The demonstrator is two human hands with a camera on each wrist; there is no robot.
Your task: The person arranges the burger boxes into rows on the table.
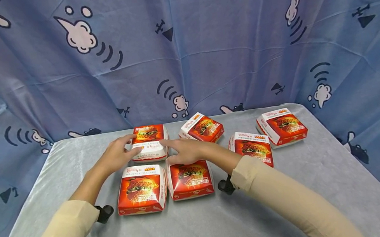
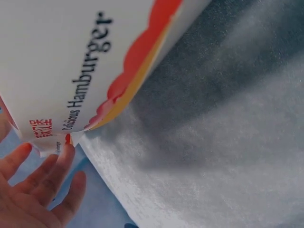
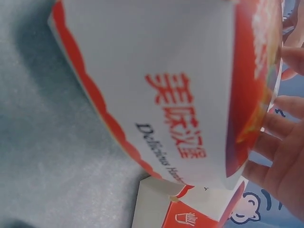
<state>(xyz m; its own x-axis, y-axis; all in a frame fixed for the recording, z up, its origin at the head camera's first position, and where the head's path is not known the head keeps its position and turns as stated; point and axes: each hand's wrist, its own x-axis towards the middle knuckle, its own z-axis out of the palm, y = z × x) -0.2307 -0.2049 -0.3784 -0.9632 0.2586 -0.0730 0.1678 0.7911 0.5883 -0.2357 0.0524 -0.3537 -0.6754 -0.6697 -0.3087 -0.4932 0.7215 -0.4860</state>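
Observation:
At the back left, a red and white hamburger box (image 1: 148,133) lies on the grey cloth between the two hands. My left hand (image 1: 119,153) is at its left side, fingers fairly straight and spread, thumb over the near left corner. On the opposite side my right hand (image 1: 188,150) reaches in, with its fingertips at the box's right edge. It hovers over the far edge of another hamburger box (image 1: 191,181). Left of that one sits a third hamburger box (image 1: 141,190). In the left wrist view, the extended fingers (image 2: 56,178) meet a white box side.
More hamburger boxes lie to the right: one turned askew at the back (image 1: 205,127), one (image 1: 252,148) partly behind the right forearm, and one (image 1: 282,126) farther right. A grey cloth (image 1: 175,233) covers the table. A blue patterned curtain (image 1: 180,37) hangs behind it.

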